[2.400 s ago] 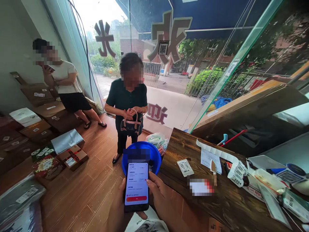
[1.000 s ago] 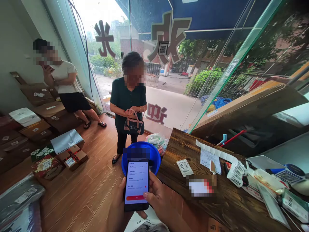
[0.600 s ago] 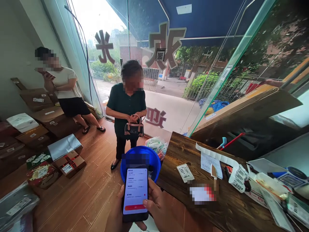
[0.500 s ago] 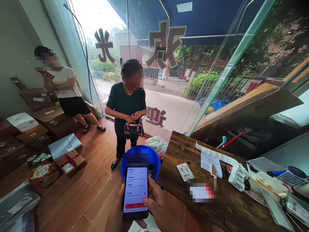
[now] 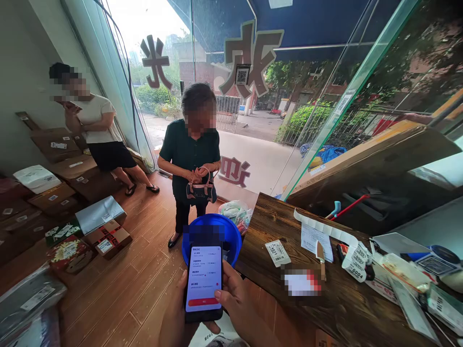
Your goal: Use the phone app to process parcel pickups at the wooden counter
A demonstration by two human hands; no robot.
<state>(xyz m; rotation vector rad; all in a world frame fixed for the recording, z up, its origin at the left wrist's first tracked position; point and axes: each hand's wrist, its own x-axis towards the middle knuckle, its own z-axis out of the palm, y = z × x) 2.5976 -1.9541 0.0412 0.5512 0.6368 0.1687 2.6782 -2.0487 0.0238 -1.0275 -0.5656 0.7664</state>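
Black rectangular smartphone (image 5: 203,279): before a round blue plastic tub (image 5: 234,238)
Left hand (image 5: 175,302): grips its left side
Right hand (image 5: 236,296): grips right edge, thumb by red oblong button (image 5: 201,302)
Small red dot (image 5: 217,284): has moved to lowest option, apparently changing the selection

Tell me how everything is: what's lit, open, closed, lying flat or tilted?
Phone: screen lit, held in both hands
Left hand: gripping the phone
Right hand: gripping the phone, thumb at the screen
Blue bin: open at the top
Red-taped box: closed
White label: lying flat
Handbag: held by someone; open or closed, I can't tell
Large cardboard: tilted
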